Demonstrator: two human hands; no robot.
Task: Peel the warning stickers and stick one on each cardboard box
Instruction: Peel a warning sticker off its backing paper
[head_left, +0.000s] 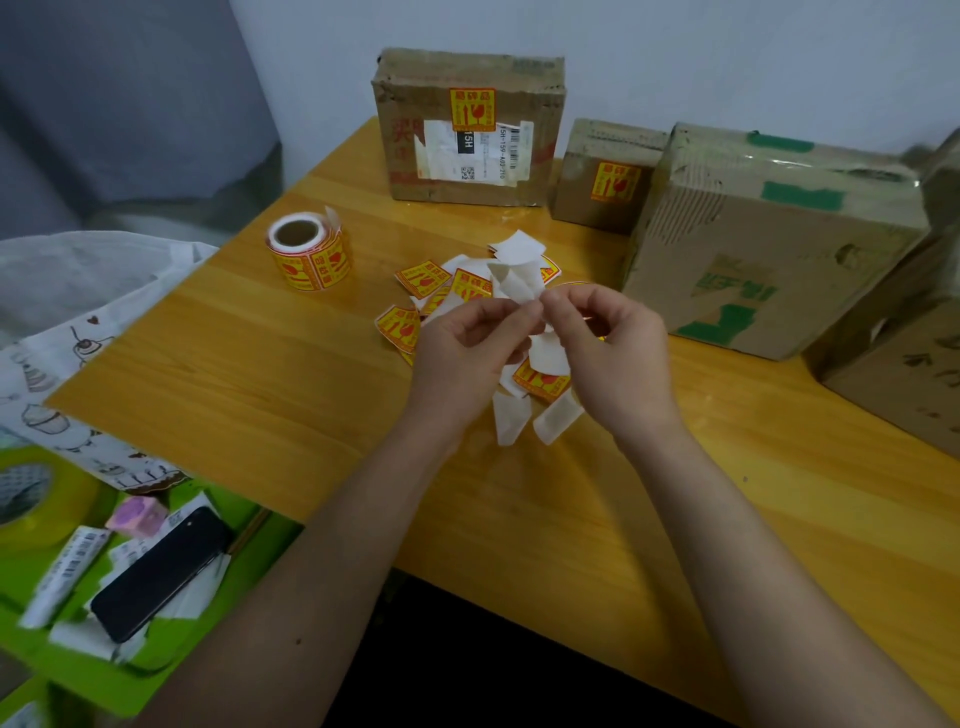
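So the wooden desk (260, 374) takes up most of the view, with cardboard boxes lined up along the far edge from 12 to 3 o'clock. The biggest box (769, 244), with green tape, sits at about 2 o'clock from the hands and has no sticker on the faces I can see. The box with the shipping label (467, 130) at 12 o'clock already wears a yellow warning sticker, and so does the small box (602, 176) wedged between those two. A fourth box (898, 374) pokes in at 3 o'clock.

The sticker roll (309, 249) stands at roughly 10 o'clock, well apart from the hands. Loose stickers and white backing scraps (431, 291) lie scattered right under and around the hands.

Left hand (467, 353) and right hand (608, 348) are raised together over that pile, fingertips nearly touching, both pinching one white backing piece (511, 283) that sticks up toward 12 o'clock. Can't tell how much sticker is peeled.
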